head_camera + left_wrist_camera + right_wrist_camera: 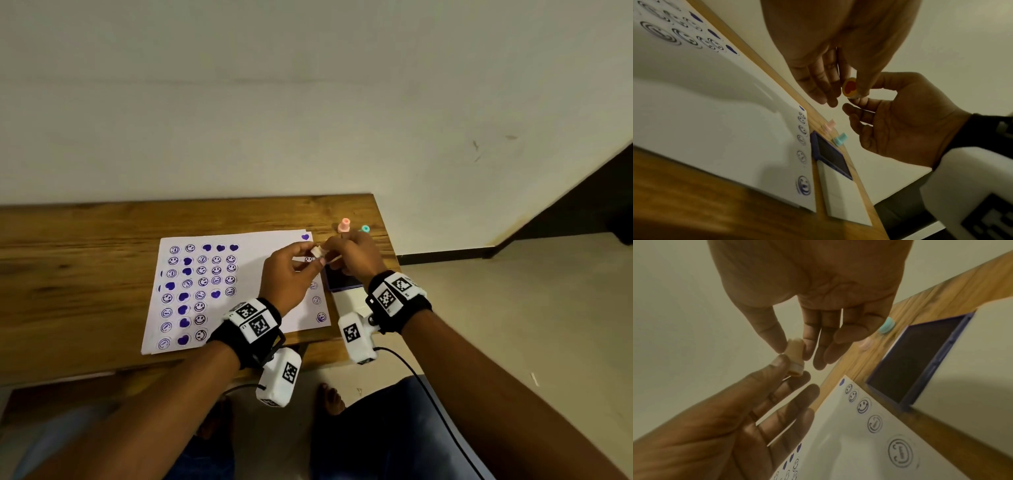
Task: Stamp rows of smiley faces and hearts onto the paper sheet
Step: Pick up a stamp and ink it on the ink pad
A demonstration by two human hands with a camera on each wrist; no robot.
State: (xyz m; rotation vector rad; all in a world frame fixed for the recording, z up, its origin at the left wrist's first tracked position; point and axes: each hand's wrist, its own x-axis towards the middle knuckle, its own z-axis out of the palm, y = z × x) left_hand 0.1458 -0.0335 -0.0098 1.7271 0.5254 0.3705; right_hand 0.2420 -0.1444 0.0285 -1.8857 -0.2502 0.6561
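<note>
We hold a small cream stamp [794,356] with a red heart face between both hands, above the paper's [260,250] right edge. Our right hand [356,257] pinches its handle; our left hand [291,270] pinches its base.

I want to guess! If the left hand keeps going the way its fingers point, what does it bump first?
Probably the right hand, just past the small stamp both pinch; depth is unclear.

head view high, looking down; wrist views close, low, sharing ink pad [831,156].
</note>
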